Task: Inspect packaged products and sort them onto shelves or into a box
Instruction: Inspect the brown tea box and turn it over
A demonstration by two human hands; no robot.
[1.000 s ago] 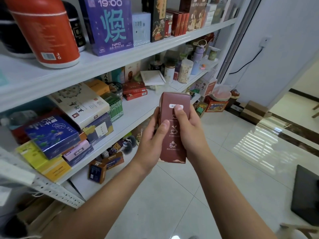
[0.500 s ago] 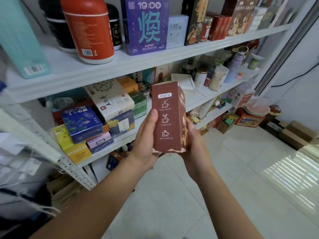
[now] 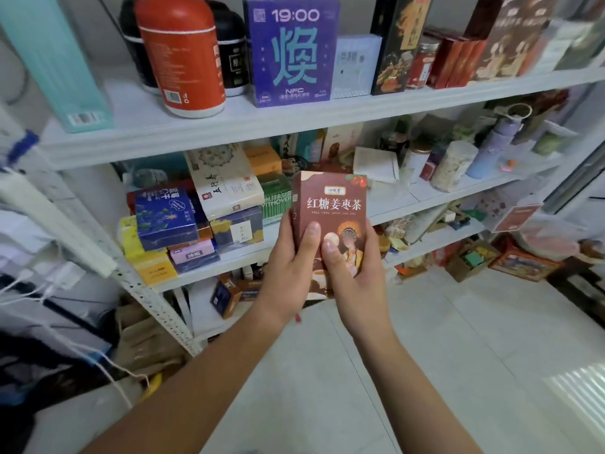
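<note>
Head view: left hand (image 3: 288, 273) and right hand (image 3: 355, 283) grip the brown tea box (image 3: 330, 204), thumbs on its front. Inspection looks under way; placing it on the shelves (image 3: 409, 198) is not yet done

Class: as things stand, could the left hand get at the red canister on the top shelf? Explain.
Probably, once freed: the left hand grips the box along with the right hand. The canister stands at the front of the shelf with nothing before it.
</note>
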